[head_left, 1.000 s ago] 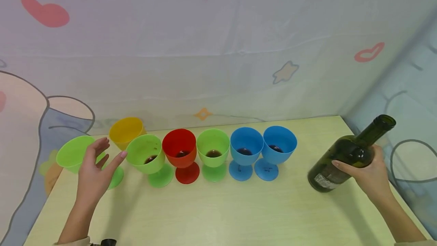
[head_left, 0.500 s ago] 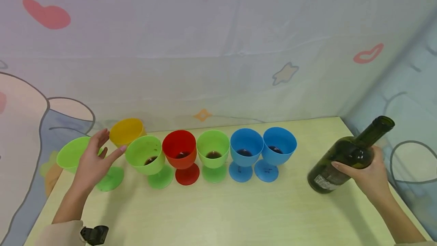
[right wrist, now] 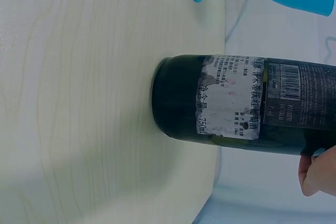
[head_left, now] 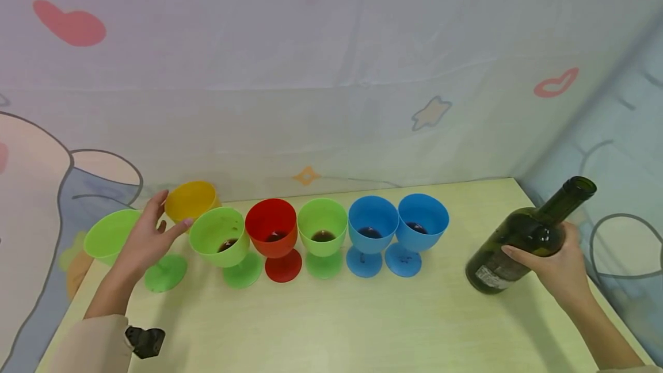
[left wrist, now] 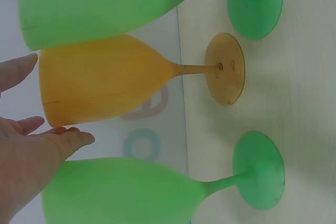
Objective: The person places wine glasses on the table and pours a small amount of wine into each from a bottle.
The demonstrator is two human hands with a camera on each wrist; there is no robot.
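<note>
My left hand (head_left: 146,242) reaches between two green goblets toward a yellow goblet (head_left: 190,203) standing behind them. Its fingers are spread at the left of the yellow bowl and the thumb is at the right; in the left wrist view the fingertips (left wrist: 79,139) are close to the yellow rim, not closed round it. One green goblet (head_left: 106,240) stands left of the hand, the other (head_left: 217,240), with a little dark liquid, on the right. Far right, my right hand (head_left: 561,266) grips a dark green wine bottle (head_left: 518,235), uncorked and slightly tilted, its label (right wrist: 231,95) in the right wrist view.
Rightward along the row stand a red goblet (head_left: 274,223), a third green goblet (head_left: 323,214) and two blue goblets (head_left: 373,212), each with dark liquid at the bottom. Behind the pale wooden table (head_left: 331,327) hangs a printed cloth (head_left: 269,85).
My left hand has moved forward and slightly right, toward the yellow goblet, its sleeve and wrist device coming further into view. The right hand and bottle have hardly moved.
</note>
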